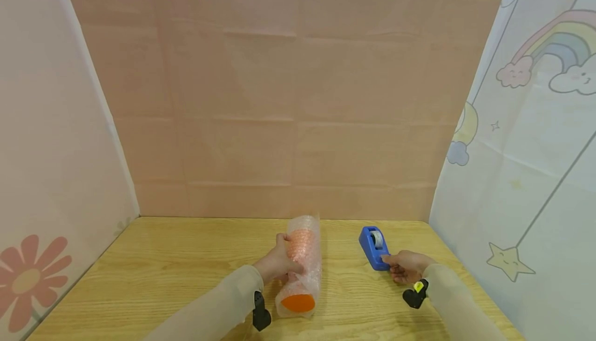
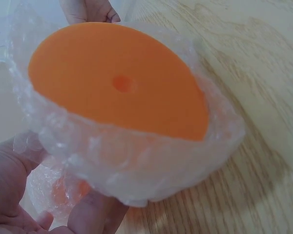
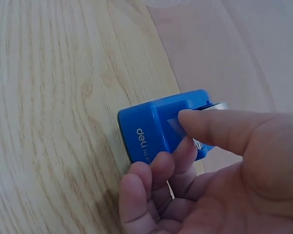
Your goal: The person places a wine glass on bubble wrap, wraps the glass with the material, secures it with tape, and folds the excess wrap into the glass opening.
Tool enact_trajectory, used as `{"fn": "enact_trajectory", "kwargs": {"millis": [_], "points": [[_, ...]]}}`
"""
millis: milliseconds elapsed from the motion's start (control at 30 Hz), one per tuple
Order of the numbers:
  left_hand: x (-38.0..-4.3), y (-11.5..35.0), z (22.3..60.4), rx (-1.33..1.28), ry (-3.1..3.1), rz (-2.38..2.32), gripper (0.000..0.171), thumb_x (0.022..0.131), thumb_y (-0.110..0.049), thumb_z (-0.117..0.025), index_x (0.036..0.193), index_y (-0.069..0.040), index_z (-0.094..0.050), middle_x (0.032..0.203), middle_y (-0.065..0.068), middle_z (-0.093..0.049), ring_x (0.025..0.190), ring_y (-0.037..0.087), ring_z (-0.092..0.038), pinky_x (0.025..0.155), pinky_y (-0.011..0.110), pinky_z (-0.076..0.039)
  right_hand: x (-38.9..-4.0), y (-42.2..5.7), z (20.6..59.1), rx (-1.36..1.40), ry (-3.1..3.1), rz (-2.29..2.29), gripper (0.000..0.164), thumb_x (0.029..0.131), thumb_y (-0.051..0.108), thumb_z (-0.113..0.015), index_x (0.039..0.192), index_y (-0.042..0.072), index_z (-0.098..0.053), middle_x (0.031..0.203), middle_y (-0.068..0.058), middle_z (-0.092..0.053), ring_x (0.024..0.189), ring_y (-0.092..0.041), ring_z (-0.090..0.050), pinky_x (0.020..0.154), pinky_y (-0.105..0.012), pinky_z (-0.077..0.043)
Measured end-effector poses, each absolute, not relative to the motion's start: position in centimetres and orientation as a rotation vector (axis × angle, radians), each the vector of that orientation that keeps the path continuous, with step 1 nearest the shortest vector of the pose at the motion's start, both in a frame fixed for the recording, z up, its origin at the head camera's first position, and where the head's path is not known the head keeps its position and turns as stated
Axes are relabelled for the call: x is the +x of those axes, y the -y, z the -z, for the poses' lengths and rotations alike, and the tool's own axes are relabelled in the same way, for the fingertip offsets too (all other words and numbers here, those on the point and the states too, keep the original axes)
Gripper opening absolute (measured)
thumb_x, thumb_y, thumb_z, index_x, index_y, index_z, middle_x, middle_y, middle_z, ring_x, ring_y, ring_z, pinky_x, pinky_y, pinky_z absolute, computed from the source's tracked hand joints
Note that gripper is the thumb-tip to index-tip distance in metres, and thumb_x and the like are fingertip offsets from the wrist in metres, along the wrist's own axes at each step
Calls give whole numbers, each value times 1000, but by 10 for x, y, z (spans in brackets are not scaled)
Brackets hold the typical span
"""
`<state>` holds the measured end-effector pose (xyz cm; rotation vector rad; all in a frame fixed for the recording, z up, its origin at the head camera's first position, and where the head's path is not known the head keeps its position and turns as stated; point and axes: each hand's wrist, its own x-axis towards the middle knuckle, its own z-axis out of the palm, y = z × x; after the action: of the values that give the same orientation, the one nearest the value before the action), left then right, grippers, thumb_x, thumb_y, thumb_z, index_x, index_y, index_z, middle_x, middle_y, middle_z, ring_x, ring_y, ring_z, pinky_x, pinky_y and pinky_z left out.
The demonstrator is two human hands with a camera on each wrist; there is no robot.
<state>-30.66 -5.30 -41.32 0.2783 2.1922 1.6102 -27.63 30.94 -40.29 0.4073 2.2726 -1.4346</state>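
Observation:
An orange cylinder [image 1: 299, 303] wrapped in bubble wrap [image 1: 313, 273] lies lengthwise on the wooden table. My left hand [image 1: 278, 262] grips it from the left side, thumb and fingers around the wrap. Its flat orange end [image 2: 156, 92], with a small round dimple, shows through the open end of the wrap in the left wrist view. To the right stands a blue tape dispenser [image 1: 368, 248] holding a roll of clear tape [image 1: 377, 239]. At the dispenser's near end, my right hand [image 3: 219, 170] pinches the loose tape end [image 3: 174, 126] between thumb and index finger, other fingers curled.
The table [image 1: 195, 248] meets a pink-beige cloth backdrop [image 1: 298, 98] at the back. White printed sheets hang at both sides, the left one [image 1: 60, 123] with a flower, the right one [image 1: 535, 175] with stars and a rainbow.

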Motion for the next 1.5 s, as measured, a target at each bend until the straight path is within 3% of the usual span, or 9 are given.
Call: {"fn": "enact_trajectory", "kwargs": {"millis": [200, 467, 633, 767, 1000, 1200, 1367, 1500], "points": [[-307, 53, 412, 270, -2204, -1613, 91, 72, 0, -81, 136, -10, -18, 116, 23, -45, 85, 28, -56, 66, 38, -56, -275, -305, 398, 388, -2314, 1390, 24, 101, 19, -49, 90, -2, -53, 74, -1, -49, 66, -11, -50, 63, -19, -48], [-308, 53, 413, 280, -2204, -1612, 90, 72, -1, -81, 136, -10, -18, 115, 22, -45, 84, 27, -55, 65, 36, -56, -278, -304, 399, 363, -2310, 1383, 25, 102, 15, -45, 89, -3, -54, 72, -1, -48, 64, -10, -49, 62, -19, -48], [-308, 52, 416, 275, -2209, -1604, 90, 73, -2, -81, 136, -11, -17, 113, 22, -46, 80, 26, -56, 63, 36, -55, -277, -307, 404, 376, -2355, 1337, 20, 95, 6, -50, 100, -13, -44, 67, -1, -48, 61, -10, -48, 60, -19, -46], [-307, 51, 417, 286, -2199, -1611, 91, 72, -2, -82, 136, -11, -17, 112, 22, -46, 79, 26, -56, 65, 38, -57, -274, -315, 406, 348, -2381, 1263, 14, 95, 6, -49, 87, -5, -49, 67, -1, -48, 61, -10, -46, 60, -19, -46], [-308, 53, 419, 320, -2196, -1631, 88, 72, 0, -79, 134, -11, -18, 105, 20, -49, 69, 22, -53, 55, 31, -49, -275, -312, 396, 198, -2353, 993, 28, 95, 19, -56, 69, 9, -55, 63, 0, -51, 55, -9, -46, 54, -20, -43], [-311, 53, 419, 316, -2173, -1631, 87, 73, 0, -79, 134, -11, -18, 105, 21, -48, 70, 22, -53, 55, 31, -51, -276, -281, 380, -116, -2122, 930, 23, 98, 16, -52, 78, 6, -59, 72, 1, -55, 66, -10, -52, 64, -23, -46], [-313, 52, 418, 306, -2199, -1604, 89, 73, -2, -81, 134, -11, -18, 110, 21, -47, 80, 25, -56, 62, 34, -55, -280, -241, 371, -355, -2236, 1055, 20, 99, 18, -53, 93, 0, -59, 85, -3, -56, 81, -17, -53, 78, -39, -51], [-315, 50, 417, 310, -2196, -1601, 89, 72, -1, -81, 134, -10, -18, 111, 22, -47, 81, 26, -56, 62, 36, -55, -288, -212, 369, -435, -2308, 1238, 21, 100, 22, -51, 98, 2, -56, 96, -7, -57, 93, -24, -54, 86, -47, -48]]}}
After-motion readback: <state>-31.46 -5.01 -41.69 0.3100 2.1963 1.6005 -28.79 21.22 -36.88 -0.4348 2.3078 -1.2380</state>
